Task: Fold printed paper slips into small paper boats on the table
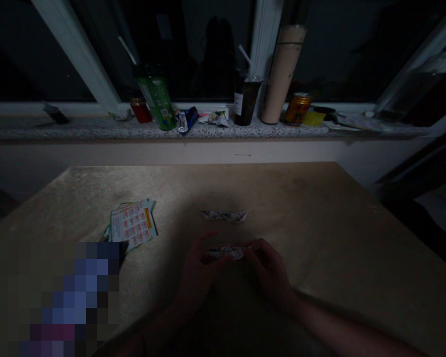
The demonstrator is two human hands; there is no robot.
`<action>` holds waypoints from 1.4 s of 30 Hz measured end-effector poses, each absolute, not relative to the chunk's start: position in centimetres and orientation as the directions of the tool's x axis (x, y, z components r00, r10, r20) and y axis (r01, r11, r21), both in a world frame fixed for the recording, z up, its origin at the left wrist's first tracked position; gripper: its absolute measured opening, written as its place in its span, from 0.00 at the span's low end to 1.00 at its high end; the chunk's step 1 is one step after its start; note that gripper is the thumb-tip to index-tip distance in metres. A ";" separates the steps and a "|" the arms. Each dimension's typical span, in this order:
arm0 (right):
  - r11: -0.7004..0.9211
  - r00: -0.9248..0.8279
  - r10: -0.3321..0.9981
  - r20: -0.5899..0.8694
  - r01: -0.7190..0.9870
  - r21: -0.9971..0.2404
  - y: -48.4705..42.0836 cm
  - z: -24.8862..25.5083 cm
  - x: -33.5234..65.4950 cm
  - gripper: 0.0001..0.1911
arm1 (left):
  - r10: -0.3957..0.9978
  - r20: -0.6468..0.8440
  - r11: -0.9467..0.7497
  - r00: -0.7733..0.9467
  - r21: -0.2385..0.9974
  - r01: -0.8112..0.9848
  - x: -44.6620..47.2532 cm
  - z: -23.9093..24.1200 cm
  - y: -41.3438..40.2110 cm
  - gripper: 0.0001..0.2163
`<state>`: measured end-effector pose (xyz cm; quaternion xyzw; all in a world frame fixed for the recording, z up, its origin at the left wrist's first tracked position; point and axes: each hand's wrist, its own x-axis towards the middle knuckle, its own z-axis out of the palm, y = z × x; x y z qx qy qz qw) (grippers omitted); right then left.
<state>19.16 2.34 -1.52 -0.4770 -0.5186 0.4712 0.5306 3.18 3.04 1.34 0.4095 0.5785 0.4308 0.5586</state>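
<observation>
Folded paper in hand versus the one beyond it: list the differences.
The held paper is pinched at its ends by the left hand and right hand; the far paper lies untouched on the table. The far paper looks longer and pointier than the held paper. Both are narrow, printed.

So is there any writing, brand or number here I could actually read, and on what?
Nothing reads clearly; the picture is too dim.
Printed sheets on the table: red grid, print too small.
Green carton on the sill: label blurred.
Dark cup: white label, unreadable.
Gold can: print blurred.
Folded paper strip between left hand and right hand: pattern only, illegible.
</observation>
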 end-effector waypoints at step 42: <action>0.229 -0.168 0.966 0.196 0.206 -0.951 2.8 -0.7 19.5 0.06 | 0.996 -0.026 0.010 0.086 0.983 0.185 2.5 0.9 3.3 0.03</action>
